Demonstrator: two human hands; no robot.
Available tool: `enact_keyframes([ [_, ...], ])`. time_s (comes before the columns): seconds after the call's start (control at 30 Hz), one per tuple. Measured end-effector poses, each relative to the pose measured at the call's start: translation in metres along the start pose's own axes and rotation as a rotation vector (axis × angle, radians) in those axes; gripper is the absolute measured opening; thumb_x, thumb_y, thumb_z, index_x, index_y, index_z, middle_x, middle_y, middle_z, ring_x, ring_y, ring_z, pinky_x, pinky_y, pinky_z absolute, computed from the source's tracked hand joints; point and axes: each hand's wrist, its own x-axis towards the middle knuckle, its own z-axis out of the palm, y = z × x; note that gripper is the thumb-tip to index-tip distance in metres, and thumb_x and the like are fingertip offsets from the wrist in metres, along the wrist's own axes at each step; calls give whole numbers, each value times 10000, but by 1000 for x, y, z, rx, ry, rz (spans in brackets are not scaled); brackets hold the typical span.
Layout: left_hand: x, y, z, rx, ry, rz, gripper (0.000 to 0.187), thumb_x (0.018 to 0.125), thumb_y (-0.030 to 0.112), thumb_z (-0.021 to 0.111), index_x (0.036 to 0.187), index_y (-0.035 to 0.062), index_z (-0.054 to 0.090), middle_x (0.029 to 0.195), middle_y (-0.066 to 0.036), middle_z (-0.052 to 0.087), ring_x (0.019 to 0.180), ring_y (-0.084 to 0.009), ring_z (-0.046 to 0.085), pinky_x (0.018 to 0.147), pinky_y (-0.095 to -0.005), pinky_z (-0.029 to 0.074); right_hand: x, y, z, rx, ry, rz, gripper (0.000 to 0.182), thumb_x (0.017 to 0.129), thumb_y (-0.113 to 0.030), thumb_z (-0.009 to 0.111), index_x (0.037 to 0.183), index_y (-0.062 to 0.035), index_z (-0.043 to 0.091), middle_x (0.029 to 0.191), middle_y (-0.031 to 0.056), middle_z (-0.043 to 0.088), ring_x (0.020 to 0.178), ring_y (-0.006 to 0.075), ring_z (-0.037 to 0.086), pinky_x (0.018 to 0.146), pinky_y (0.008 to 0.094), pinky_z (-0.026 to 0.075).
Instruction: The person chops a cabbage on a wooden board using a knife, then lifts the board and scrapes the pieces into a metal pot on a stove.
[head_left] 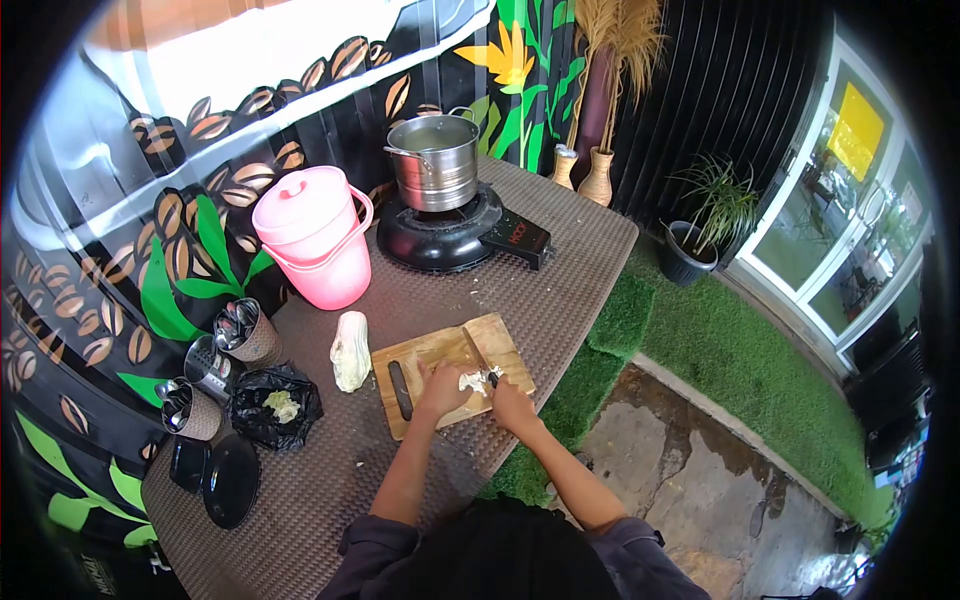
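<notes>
My right hand (513,404) is closed round the dark handle of a knife (478,348), whose blade points away across the wooden cutting board (447,421). My left hand (440,388) rests low over the board, left of the knife, with its fingers apart. Between my hands lie small white chopped pieces (472,381); they are too small to name surely. At the board's left side is a long dark slot (400,390). A pale napa cabbage (350,352) lies on the table just beyond the board's left corner.
A steel pot (436,165) stands on a black portable stove (437,240) at the back. Left of it is a pink lidded bucket (315,240). Cutlery holders (258,340), a black plastic bag (262,425) with leaf scraps, and a black plate (231,482) are at the left.
</notes>
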Motion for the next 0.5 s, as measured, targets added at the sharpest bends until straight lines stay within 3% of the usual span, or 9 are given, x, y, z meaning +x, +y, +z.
enact_keyframes([
  [0.07,-4,12,-17,-58,-98,31,424,740,217,701,1159,236,646,1126,-53,638,1220,-287,462,1046,-716,6,-5,5,-5,29,6,-20,359,929,-273,503,1078,52,463,928,301,630,893,449,630,778,521,505],
  [0.17,-3,6,-6,-33,-57,87,498,659,211,768,1141,222,643,1187,-17,610,1224,-252,455,1031,-722,-9,-9,11,-8,55,-9,-19,370,936,-288,491,1083,50,463,938,309,625,901,456,622,793,527,493],
  [0.3,0,6,6,-94,-8,80,467,645,213,792,1092,205,657,1151,-9,628,1203,-245,466,1051,-684,-42,-10,13,-15,63,-32,-3,375,940,-302,476,1079,46,470,939,311,623,894,457,620,789,536,486],
  [0.37,-2,9,10,-156,111,91,391,670,239,789,1037,182,666,1062,-13,652,1151,-243,499,1062,-660,-50,-10,14,-15,93,-7,-25,375,941,-308,464,1071,44,480,927,312,623,893,460,618,784,541,482],
  [0.5,-6,13,22,-134,250,91,323,685,261,778,974,171,664,1047,9,651,1129,-209,509,1089,-646,-18,-16,13,-17,96,35,-44,354,937,-299,469,1050,35,492,904,312,625,871,461,621,771,536,488],
])
